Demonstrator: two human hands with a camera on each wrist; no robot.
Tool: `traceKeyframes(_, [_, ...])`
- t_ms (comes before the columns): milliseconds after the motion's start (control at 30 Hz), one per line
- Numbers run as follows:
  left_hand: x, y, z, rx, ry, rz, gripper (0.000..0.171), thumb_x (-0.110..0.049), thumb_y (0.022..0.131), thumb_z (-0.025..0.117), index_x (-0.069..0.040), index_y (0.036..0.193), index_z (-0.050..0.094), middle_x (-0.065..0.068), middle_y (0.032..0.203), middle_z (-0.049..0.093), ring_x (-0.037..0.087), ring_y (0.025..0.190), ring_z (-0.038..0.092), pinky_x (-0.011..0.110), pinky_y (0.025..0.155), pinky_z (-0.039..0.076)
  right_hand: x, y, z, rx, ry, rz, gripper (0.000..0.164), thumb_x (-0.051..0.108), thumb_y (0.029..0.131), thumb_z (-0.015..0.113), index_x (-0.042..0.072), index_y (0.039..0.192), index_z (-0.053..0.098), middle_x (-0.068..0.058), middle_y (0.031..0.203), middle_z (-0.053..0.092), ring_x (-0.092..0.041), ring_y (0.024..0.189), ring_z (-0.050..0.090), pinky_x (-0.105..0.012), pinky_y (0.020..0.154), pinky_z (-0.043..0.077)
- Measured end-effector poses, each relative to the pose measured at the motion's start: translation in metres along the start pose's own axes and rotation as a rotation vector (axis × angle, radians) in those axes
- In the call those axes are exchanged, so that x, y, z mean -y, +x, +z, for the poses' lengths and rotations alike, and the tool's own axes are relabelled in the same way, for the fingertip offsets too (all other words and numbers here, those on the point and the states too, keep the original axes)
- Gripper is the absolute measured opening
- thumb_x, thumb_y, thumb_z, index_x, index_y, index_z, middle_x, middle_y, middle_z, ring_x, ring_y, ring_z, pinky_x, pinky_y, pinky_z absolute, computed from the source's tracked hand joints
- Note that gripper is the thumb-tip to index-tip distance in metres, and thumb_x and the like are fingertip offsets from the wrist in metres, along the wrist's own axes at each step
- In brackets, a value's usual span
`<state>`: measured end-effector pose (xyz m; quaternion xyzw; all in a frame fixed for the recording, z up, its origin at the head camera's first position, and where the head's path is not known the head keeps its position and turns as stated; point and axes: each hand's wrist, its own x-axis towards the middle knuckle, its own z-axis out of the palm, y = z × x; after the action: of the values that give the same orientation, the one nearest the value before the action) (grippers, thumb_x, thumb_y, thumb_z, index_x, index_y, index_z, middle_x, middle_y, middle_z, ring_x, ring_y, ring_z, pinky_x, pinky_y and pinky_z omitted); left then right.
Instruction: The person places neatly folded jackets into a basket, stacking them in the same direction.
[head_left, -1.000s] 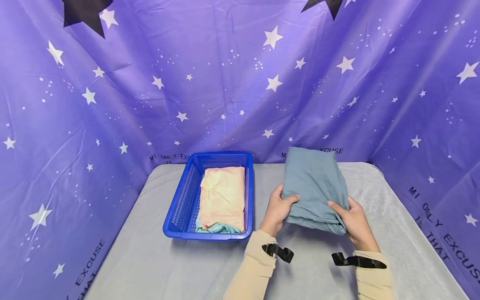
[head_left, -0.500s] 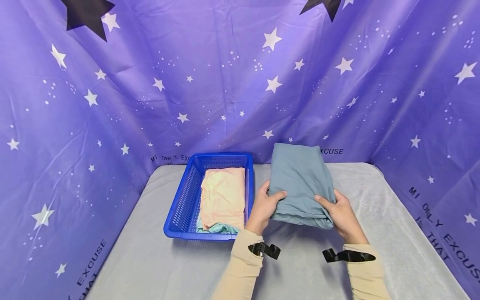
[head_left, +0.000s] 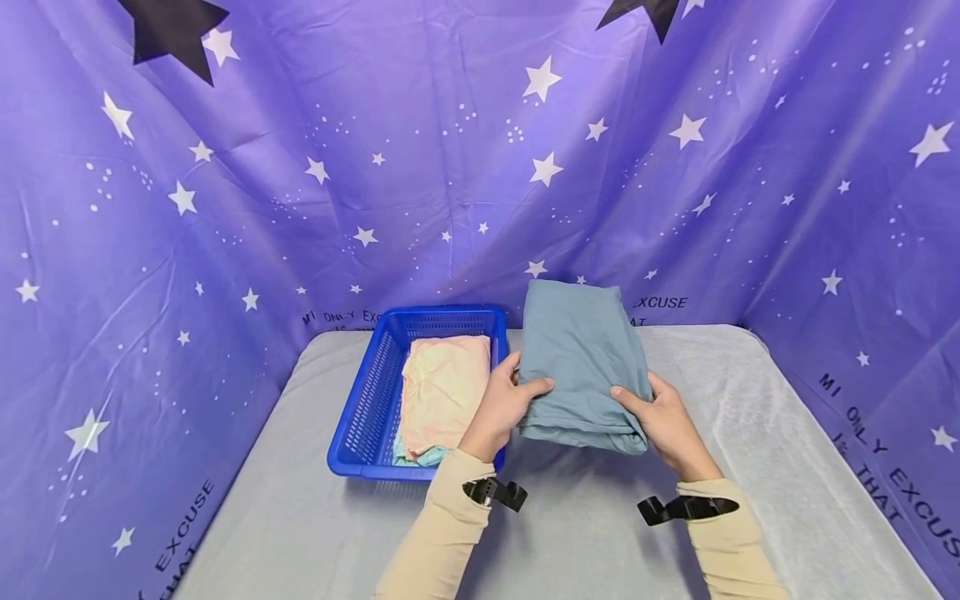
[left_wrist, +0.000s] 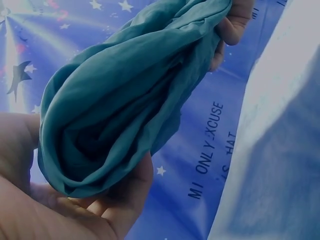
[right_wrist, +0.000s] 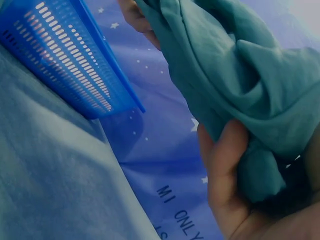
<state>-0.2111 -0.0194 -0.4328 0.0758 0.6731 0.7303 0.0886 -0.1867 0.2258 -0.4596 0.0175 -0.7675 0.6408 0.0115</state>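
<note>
Between both hands hangs a folded grey-teal cloth (head_left: 581, 358), raised above the table just right of the basket. My left hand (head_left: 501, 406) grips its left edge, thumb on top and fingers beneath; in the left wrist view the fingers curl under the rolled layers of the cloth (left_wrist: 120, 95). With the thumb on top, my right hand (head_left: 667, 419) pinches the near right corner. A blue perforated basket (head_left: 352, 417) holds a folded pale pink cloth (head_left: 442, 383) lying over a mint-green cloth (head_left: 408, 454). My left hand and forearm hide part of the basket's near right corner.
A grey covered table (head_left: 300, 517) lies under everything. Purple star-printed curtain (head_left: 450, 167) encloses the back and both sides. Black straps (head_left: 690, 508) circle the beige sleeves, their loose ends sticking out.
Both hands have carried the grey-teal cloth left and slightly up, closer to the basket. My left hand now overlaps the basket's right rim. The basket and its contents stay put.
</note>
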Motion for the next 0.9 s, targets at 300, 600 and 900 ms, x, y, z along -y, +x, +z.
traceKeyframes(300, [-0.007, -0.004, -0.019, 0.005, 0.030, -0.034, 0.057, -0.008, 0.089, 0.071, -0.012, 0.143, 0.053, 0.016, 0.128, 0.068, 0.016, 0.098, 0.068, 0.031, 0.084, 0.055, 0.010, 0.001, 0.013, 0.037, 0.009, -0.013, 0.058, 0.021, 0.100, 0.067, -0.003, 0.149, 0.046, -0.027, 0.139, 0.057, 0.003, 0.101, 0.065, -0.017, 0.088, 0.055])
traceKeyframes(600, [-0.019, -0.008, -0.041, -0.014, 0.095, -0.060, 0.060, -0.010, 0.088, 0.071, -0.014, 0.145, 0.053, 0.018, 0.134, 0.065, 0.024, 0.107, 0.066, 0.039, 0.089, 0.057, 0.016, 0.003, 0.030, 0.083, 0.044, -0.030, 0.058, 0.018, 0.099, 0.068, -0.003, 0.149, 0.046, -0.029, 0.145, 0.053, 0.004, 0.105, 0.063, -0.015, 0.092, 0.052])
traceKeyframes(900, [-0.028, -0.015, -0.069, -0.045, 0.143, -0.071, 0.062, -0.008, 0.086, 0.070, -0.014, 0.145, 0.054, 0.020, 0.132, 0.063, 0.027, 0.107, 0.065, 0.040, 0.087, 0.056, 0.018, 0.011, 0.055, 0.120, 0.010, -0.057, 0.058, 0.018, 0.097, 0.071, 0.000, 0.147, 0.050, -0.023, 0.145, 0.056, -0.004, 0.116, 0.058, -0.014, 0.098, 0.047])
